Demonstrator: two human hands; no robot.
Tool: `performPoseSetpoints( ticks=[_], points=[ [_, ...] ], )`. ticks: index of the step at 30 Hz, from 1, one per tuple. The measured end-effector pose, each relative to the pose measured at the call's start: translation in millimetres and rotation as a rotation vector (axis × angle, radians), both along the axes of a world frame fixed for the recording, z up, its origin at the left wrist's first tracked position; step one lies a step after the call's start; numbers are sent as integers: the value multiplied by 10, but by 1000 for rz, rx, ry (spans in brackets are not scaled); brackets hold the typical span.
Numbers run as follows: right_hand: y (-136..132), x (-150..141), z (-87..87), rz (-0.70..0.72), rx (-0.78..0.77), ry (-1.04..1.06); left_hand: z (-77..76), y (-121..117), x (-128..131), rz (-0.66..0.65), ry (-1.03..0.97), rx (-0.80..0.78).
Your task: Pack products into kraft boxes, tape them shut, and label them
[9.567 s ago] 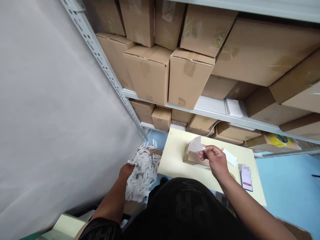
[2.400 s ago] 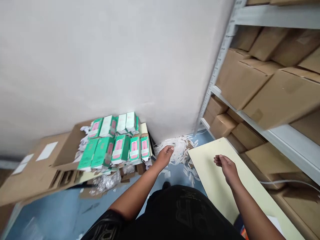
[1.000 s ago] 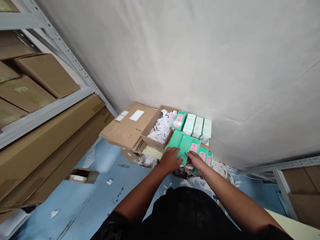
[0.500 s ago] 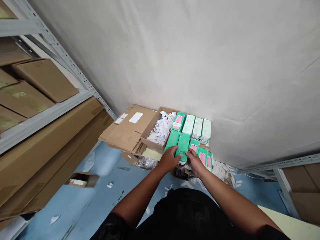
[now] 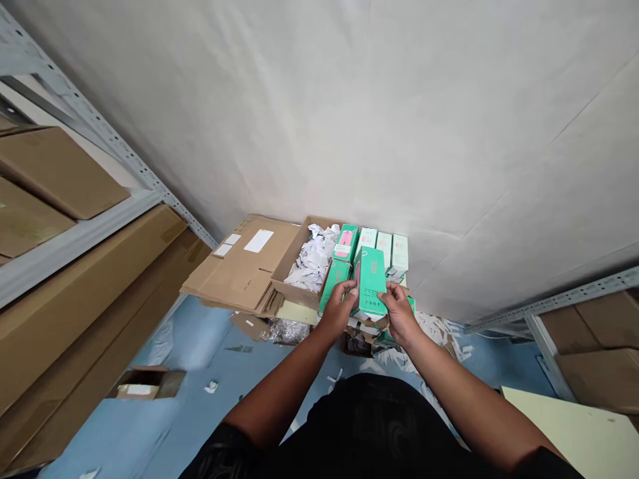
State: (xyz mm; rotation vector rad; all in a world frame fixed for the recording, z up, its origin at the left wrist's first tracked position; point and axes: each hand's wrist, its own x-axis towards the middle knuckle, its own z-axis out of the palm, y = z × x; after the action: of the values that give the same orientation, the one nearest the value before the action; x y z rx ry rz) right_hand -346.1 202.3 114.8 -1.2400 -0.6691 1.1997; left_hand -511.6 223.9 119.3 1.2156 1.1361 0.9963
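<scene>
Between my two hands is a green box [image 5: 371, 281] with small print on its face, lifted and tilted above the others. My left hand [image 5: 340, 306] grips its left edge with thumb and fingers. On the opposite edge, near the lower corner, my right hand [image 5: 401, 313] holds it too. Another green box [image 5: 336, 278] lies just left of it. Behind stand a green box with a pink panel [image 5: 345, 242] and several white boxes [image 5: 399, 253]. The held box covers part of the row.
Left of the boxes, an open carton [image 5: 289, 283] holds crumpled white paper [image 5: 315, 256]. Flattened cardboard [image 5: 244, 266] is stacked beside it. Metal shelving [image 5: 114, 223] with cartons rises at the left, more at the right. Paper scraps and a small open carton [image 5: 147, 384] lie on the blue floor.
The green box has come up off the row and now tilts between both hands. My right hand has shifted to its right edge. The whole view has swung slightly to the right.
</scene>
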Motion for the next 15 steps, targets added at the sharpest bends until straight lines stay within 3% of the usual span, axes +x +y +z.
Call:
performPoseSetpoints(
  ticks=[4,8,15],
  points=[
    [-125,21,90,-70,-3,-97,90,-51,149,-120,-204,-128],
    [-341,128,108,-135,-40,-158,147,-137,318,-172,-195,-159],
    [-822,722,167,-205,-114,-22,191,-392,757,-311,-290,-282]
  ],
)
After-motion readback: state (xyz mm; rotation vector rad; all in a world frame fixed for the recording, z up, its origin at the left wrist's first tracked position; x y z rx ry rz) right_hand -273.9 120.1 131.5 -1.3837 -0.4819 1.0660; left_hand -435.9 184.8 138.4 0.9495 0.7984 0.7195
